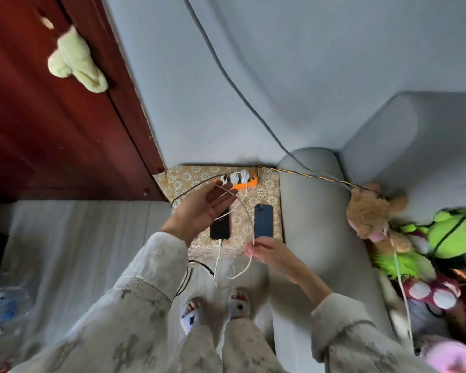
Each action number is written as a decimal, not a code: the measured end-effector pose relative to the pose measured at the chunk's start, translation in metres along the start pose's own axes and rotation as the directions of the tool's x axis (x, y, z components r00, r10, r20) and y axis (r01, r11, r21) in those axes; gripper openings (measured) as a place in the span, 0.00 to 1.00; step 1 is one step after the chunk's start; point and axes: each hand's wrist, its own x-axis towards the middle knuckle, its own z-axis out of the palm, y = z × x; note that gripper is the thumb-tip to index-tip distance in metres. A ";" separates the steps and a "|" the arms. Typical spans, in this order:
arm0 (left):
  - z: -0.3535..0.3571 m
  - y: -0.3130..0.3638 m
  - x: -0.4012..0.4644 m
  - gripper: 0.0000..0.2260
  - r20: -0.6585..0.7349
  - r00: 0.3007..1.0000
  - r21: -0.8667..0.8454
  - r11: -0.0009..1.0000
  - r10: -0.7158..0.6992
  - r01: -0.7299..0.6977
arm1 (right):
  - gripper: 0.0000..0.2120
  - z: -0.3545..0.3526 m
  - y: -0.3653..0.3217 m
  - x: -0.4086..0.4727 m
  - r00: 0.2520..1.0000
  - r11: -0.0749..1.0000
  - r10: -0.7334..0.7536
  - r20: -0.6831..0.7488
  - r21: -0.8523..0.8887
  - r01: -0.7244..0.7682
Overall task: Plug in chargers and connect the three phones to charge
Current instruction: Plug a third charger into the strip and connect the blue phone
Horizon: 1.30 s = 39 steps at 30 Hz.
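I count two phones on the patterned surface [269, 184]: a black phone [220, 227] partly under my left hand [199, 211] and a blue phone [263, 220] to its right. One orange power strip [249, 183] sits at the back edge, with three white chargers [236, 177] plugged into it in a row. Two white cables [246, 211] run down from them, one into the black phone's near end, one pinched in my right hand [269, 254]. So, two hands. One dark cord [194, 189] leaves the strip leftward. On the sofa [307, 211] I can't count the blurred pile of soft toys [452, 232]. I wear two slippers [238, 305].
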 end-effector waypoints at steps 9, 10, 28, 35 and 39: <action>0.001 -0.028 -0.034 0.21 0.085 0.996 0.805 0.592 -0.037 -0.047 | 0.05 -0.038 -0.059 -0.002 0.985 0.819 -0.038 -0.168 0.559 0.126; 0.001 -0.032 -0.035 0.21 0.108 0.993 0.850 0.522 -0.055 -0.063 | 0.05 -0.042 -0.068 -0.002 0.984 0.778 -0.051 -0.171 0.611 0.147; 0.050 0.026 -0.054 0.12 0.145 0.890 0.167 0.876 0.432 -0.453 | 0.17 -0.031 -0.075 0.003 0.969 0.969 -0.222 0.112 0.137 0.206; 0.028 0.050 -0.049 0.12 0.040 0.866 -0.049 0.867 0.498 -0.496 | 0.10 -0.037 -0.049 0.020 0.965 0.898 -0.255 -0.060 -0.384 0.214; -0.007 0.060 -0.044 0.08 -0.170 0.886 0.041 0.901 0.432 -0.432 | 0.11 -0.048 -0.037 0.021 0.968 0.890 -0.231 -0.099 -0.424 0.169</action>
